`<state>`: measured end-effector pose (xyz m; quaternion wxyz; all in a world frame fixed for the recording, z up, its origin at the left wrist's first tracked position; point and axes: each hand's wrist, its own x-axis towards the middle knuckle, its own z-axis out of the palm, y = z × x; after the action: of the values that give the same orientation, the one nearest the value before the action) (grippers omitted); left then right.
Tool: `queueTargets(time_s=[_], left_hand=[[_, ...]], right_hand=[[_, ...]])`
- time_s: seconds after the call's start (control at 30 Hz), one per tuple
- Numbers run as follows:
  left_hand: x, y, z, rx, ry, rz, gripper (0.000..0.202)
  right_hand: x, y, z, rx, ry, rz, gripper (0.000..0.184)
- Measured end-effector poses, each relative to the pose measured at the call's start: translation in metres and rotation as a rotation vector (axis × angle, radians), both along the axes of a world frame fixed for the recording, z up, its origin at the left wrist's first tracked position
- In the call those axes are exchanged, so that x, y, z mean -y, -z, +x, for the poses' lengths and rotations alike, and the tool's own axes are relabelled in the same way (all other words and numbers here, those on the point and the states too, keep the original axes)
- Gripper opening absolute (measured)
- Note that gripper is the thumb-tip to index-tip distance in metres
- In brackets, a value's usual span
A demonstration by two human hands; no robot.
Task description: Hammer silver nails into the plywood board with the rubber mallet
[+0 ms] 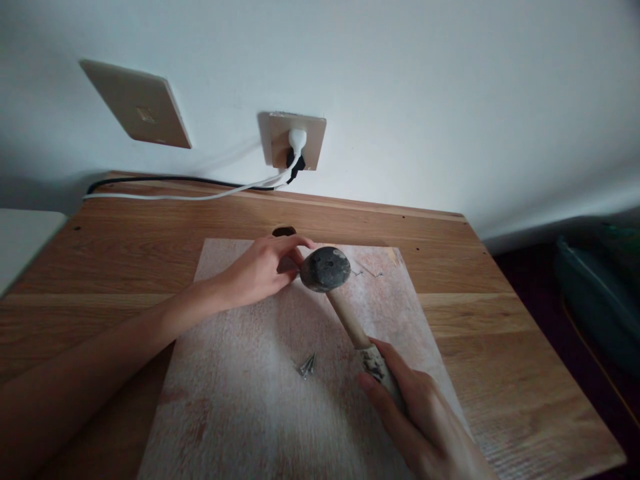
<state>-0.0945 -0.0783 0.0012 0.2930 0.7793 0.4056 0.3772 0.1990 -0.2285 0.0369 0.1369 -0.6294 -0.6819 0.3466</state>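
My right hand is wrapped round the wooden handle of a hammer, whose dark round head hovers over the far part of a pale plywood board. My left hand rests on the board just left of the hammer head, fingers pinched together on something small that the head hides. A few loose nails lie on the board between my hands. Bent nails stick out of the board right of the hammer head.
The board lies on a wooden desk against a white wall. A wall socket holds a white plug and a black plug, with cables running left along the desk's back edge. A blank wall plate is at upper left. A dark bag sits right.
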Motion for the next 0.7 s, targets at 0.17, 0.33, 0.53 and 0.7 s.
queueTargets(time_s=[0.17,0.33,0.53,0.7], left_hand=[[0.0001,-0.0002,-0.0004,-0.039,-0.007,0.013,0.046],[0.0004,0.0015,-0.0013,-0.102,-0.019,0.088,0.05],[0.0005,-0.0007,-0.001,-0.119,-0.042,0.106,0.043],[0.0006,-0.0024,-0.0005,-0.112,-0.029,0.105,0.045]], right_hand=[[0.0006,0.001,0.0006,-0.007,0.023,0.015,0.068],[-0.0023,-0.0018,0.0003,-0.013,-0.011,0.033,0.068],[-0.004,-0.006,-0.0017,0.005,-0.004,0.015,0.064],[-0.0032,-0.0052,-0.0014,-0.019,-0.058,-0.014,0.065]])
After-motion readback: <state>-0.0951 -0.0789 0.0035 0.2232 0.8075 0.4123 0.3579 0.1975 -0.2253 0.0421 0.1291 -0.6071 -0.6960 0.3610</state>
